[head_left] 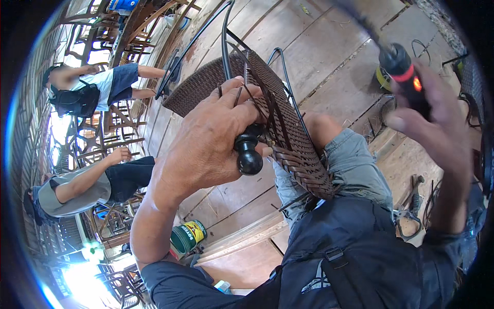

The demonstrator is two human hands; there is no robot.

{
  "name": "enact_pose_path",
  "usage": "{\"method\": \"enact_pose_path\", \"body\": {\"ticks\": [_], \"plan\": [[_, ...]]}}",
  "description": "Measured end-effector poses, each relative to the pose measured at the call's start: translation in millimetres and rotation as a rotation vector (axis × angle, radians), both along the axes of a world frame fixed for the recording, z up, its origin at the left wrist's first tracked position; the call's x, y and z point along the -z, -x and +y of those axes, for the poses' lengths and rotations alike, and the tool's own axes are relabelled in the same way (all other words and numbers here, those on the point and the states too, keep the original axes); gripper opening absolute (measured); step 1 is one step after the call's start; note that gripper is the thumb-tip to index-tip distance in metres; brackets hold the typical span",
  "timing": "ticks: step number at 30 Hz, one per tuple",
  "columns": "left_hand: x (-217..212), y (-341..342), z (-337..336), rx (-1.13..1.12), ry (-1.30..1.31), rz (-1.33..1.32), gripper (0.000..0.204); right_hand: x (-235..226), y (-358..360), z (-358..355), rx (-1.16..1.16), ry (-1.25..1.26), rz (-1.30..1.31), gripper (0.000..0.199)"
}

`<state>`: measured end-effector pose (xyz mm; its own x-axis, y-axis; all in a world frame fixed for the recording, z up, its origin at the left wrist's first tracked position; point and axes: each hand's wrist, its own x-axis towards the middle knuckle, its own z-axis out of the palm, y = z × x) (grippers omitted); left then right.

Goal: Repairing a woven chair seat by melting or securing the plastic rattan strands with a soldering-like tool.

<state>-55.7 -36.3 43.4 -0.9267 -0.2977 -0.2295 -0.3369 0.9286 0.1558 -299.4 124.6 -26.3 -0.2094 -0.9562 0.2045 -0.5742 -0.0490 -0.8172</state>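
Observation:
A dark brown woven wicker piece (293,129) on a black metal frame (225,51) rests tilted against my knees. My left hand (198,139) is closed over its upper edge, where loose dark strands (275,121) stick out between and beside the fingers. A glossy black knob (250,160) shows under that palm; what it belongs to is hidden. Raised at the right, apart from the wicker, my right hand (437,121) grips a black-handled tool (409,77) with a red band and a glowing red spot. Its long thin shaft points up and left, blurred by motion.
Scissors (409,221) and a hammer-like tool (415,190) lie on the floor at right. A green and yellow bucket (188,234) stands at lower left. Two people (85,188) are at far left among wooden furniture frames (123,116). Large floor panels (329,46) spread around me.

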Motion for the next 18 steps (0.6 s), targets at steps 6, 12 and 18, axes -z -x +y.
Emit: {"method": "enact_pose_path", "body": {"ticks": [6, 12, 18], "plan": [[0, 12, -1, 0.010, -0.013, -0.012, 0.037, 62, -77, -48, -0.109, -0.041, -0.965, 0.030], [-1, 11, -1, -0.026, -0.006, -0.034, 0.037, 55, -106, -63, -0.163, -0.005, -1.097, 0.035], [-4, 13, -1, -0.074, -0.069, -0.109, 0.035, 59, -115, -70, -0.161, 0.006, -0.955, 0.042]]}}
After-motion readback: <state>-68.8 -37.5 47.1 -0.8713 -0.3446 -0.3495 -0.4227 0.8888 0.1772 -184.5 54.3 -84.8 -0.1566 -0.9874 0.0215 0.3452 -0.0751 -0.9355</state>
